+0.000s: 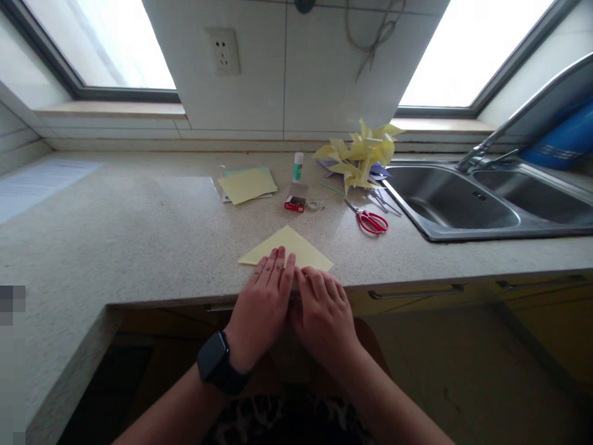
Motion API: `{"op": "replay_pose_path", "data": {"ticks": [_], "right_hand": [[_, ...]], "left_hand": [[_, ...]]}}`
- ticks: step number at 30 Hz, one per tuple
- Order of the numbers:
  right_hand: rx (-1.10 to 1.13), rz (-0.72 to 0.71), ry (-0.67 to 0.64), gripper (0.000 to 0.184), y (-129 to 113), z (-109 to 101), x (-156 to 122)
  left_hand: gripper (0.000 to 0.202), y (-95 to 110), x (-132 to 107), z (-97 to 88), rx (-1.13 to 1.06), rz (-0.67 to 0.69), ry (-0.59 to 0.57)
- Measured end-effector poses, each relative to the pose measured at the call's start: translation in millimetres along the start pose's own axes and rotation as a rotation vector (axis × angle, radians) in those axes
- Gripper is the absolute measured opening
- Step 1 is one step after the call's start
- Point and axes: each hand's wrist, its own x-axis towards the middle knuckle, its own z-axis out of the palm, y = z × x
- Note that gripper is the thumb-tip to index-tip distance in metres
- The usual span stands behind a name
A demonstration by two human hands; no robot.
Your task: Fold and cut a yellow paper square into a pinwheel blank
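A sheet of pale yellow paper (pixel 290 242), folded into a triangle, lies at the counter's front edge with its point facing away from me. My left hand (pixel 266 293), a dark watch on its wrist, rests flat on the paper with the fingers stretched out. Close beside it, my right hand (pixel 327 309) has its fingers bent and held together at the near folded edge of the paper. Its thumb is mostly hidden, as is the middle of that edge.
Behind the paper are a stack of yellow sheets (pixel 248 185), a glue stick (pixel 298 167) and a small red box (pixel 295 203). Red-handled scissors (pixel 370 221) lie to the right, near yellow paper pinwheels (pixel 359 154). A steel double sink (pixel 456 198) is at the right.
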Motion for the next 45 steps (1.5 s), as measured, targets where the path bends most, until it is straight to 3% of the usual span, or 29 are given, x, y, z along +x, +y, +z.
{"op": "replay_pose_path", "data": {"ticks": [5,15,29,45], "right_hand": [[-0.022,-0.024,-0.015,0.042,2.2,-2.7,7.1],[-0.014,-0.041,-0.034,0.031,2.5,-12.8,14.6],[-0.033,-0.053,-0.059,0.050,6.5,-1.7,13.8],[-0.055,-0.057,-0.066,0.053,2.5,-2.5,7.0]], "left_hand": [[0.048,1.7,-3.8,-1.9,0.003,0.006,0.045],[0.049,16.3,-9.2,-4.4,0.044,-0.061,0.046],[0.053,3.2,1.8,0.8,0.015,0.026,0.047],[0.054,0.1,1.9,-1.7,0.015,0.052,0.033]]}}
